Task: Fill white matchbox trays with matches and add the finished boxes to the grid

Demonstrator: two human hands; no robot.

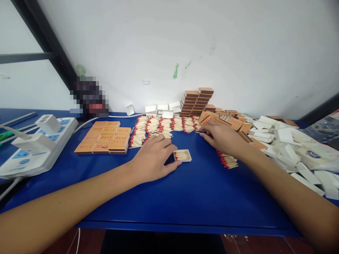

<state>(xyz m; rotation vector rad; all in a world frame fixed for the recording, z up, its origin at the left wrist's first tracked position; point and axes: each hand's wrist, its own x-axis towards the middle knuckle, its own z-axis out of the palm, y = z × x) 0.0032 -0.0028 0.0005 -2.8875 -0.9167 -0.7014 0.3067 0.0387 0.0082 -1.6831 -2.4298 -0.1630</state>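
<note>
My left hand [155,157] rests on the blue table [185,197] with its fingers curled, thumb and forefinger pinching the left end of a small white matchbox tray [182,155] filled with matches. My right hand [221,135] reaches to the rows of red-tipped matches [164,127] at the back. Its fingertips are pressed together on a match or two at the right end of the rows. A small bundle of matches [227,161] lies under my right wrist.
Flat orange matchbox sleeves [103,141] lie in a block at left. Stacked brown boxes [196,100] stand by the wall. A heap of white trays [288,148] fills the right side. A white power strip [34,146] sits at far left.
</note>
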